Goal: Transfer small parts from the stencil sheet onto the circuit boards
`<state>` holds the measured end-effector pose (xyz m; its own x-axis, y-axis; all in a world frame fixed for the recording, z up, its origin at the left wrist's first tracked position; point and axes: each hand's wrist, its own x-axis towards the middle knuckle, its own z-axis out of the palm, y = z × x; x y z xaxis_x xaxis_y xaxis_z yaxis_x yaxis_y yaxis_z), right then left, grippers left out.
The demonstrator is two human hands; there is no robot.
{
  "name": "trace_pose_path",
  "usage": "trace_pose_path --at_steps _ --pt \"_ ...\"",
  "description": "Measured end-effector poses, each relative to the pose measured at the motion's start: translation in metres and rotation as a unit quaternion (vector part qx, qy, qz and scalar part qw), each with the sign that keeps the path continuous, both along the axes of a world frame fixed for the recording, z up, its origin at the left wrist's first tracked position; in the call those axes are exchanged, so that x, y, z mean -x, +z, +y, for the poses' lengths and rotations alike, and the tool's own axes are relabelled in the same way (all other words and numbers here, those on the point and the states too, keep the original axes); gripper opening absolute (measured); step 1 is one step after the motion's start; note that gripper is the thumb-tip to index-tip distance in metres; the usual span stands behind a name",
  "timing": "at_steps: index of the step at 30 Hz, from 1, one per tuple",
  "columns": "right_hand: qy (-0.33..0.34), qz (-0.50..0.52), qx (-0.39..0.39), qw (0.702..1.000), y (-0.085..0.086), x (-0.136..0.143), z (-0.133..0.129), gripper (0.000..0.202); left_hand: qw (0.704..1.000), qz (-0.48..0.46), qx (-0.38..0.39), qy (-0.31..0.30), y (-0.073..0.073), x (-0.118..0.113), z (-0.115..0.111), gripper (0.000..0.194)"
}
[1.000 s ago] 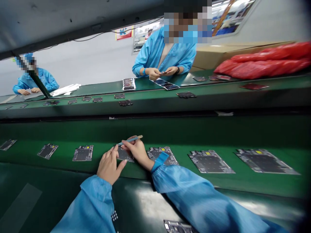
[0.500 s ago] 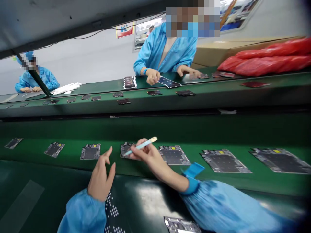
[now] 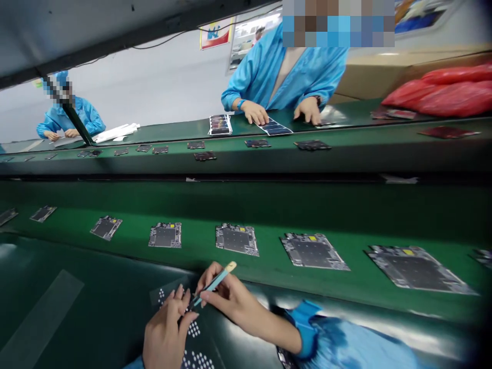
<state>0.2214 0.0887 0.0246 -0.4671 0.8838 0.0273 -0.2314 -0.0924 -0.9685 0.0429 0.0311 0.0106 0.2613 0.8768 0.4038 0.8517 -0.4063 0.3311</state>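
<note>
My right hand (image 3: 226,294) grips light blue tweezers (image 3: 215,282) with a cream end. Their dark tips point down-left at a clear sheet of white round dots (image 3: 198,360) on the dark green work surface. Beside the tips is my left hand (image 3: 167,328), its thumb apart from its fingers and the fingertips over the sheet. I see nothing held in it; whether it presses on the sheet is hard to tell. Beyond my hands lies a row of circuit boards with yellow patches, including one board (image 3: 236,240) just past the tweezers.
The boards rest on a green conveyor belt (image 3: 126,205). Partly hidden under my right forearm is another board (image 3: 284,357). Clear tape (image 3: 42,320) lies at left. Across the belt, two people in blue work at a second line, near a red plastic bag (image 3: 453,95).
My right hand has brought the tweezers from a board on the belt down to the dotted sheet. My left hand has lowered beside them. In view, the boards have shifted right.
</note>
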Motion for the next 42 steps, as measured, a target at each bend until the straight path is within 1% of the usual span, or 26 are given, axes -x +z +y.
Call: trace_pose_path --at_steps 5,10,12,15,17,19,21,23,24,26,28,29,32,33,37,42 --pt "0.009 0.01 -0.012 1.0 0.005 -0.001 -0.004 0.028 0.998 0.012 -0.052 -0.019 0.011 -0.004 -0.001 0.018" --pt "0.014 -0.001 -0.024 1.0 0.008 0.002 -0.005 0.03 0.991 0.024 -0.128 -0.01 0.023 -0.006 0.005 0.025" --pt "0.016 -0.002 -0.021 1.0 0.007 0.005 -0.006 0.03 0.991 0.028 -0.133 -0.007 0.025 -0.005 0.006 0.026" --pt "0.004 0.007 -0.013 1.0 0.006 0.008 -0.006 0.029 0.992 0.037 -0.123 -0.011 0.02 -0.001 0.006 0.025" --pt "-0.018 0.033 0.006 0.999 0.007 0.008 -0.001 0.03 0.993 0.043 -0.112 -0.016 0.013 0.003 0.005 0.023" --pt "-0.057 0.065 0.039 0.996 0.01 0.009 0.011 0.033 0.994 0.052 -0.093 -0.013 0.008 0.006 0.003 0.026" --pt "-0.113 0.081 0.073 0.988 0.016 0.012 0.031 0.039 0.995 0.064 -0.075 -0.014 0.005 0.01 0.003 0.031" --pt "-0.171 0.075 0.092 0.978 0.02 0.018 0.057 0.044 0.995 0.066 -0.064 -0.022 0.007 0.013 0.007 0.031" --pt "-0.193 0.069 0.094 0.974 0.02 0.023 0.07 0.047 0.996 0.061 -0.061 -0.022 0.01 0.014 0.011 0.028" --pt "-0.218 0.056 0.09 0.97 0.018 0.034 0.093 0.05 0.998 0.046 -0.049 -0.001 0.016 0.017 0.023 0.026" --pt "-0.227 0.043 0.088 0.969 0.011 0.042 0.109 0.051 0.999 0.038 -0.019 0.01 0.023 0.019 0.041 0.031" --pt "-0.23 0.036 0.088 0.969 0.007 0.045 0.113 0.05 0.999 0.037 0.002 -0.001 0.025 0.02 0.051 0.032" --pt "-0.244 0.012 0.084 0.966 -0.005 0.044 0.116 0.045 0.995 0.031 0.073 -0.064 0.03 0.021 0.076 0.029" --pt "-0.25 0.005 0.081 0.965 -0.007 0.041 0.115 0.044 0.993 0.027 0.089 -0.077 0.031 0.02 0.083 0.027" --pt "-0.271 -0.018 0.066 0.96 -0.011 0.027 0.112 0.041 0.989 0.031 0.115 -0.083 0.034 0.011 0.099 0.028" --pt "-0.285 -0.048 0.052 0.956 -0.011 0.018 0.11 0.037 0.988 0.055 0.115 -0.086 0.035 -0.002 0.108 0.027"
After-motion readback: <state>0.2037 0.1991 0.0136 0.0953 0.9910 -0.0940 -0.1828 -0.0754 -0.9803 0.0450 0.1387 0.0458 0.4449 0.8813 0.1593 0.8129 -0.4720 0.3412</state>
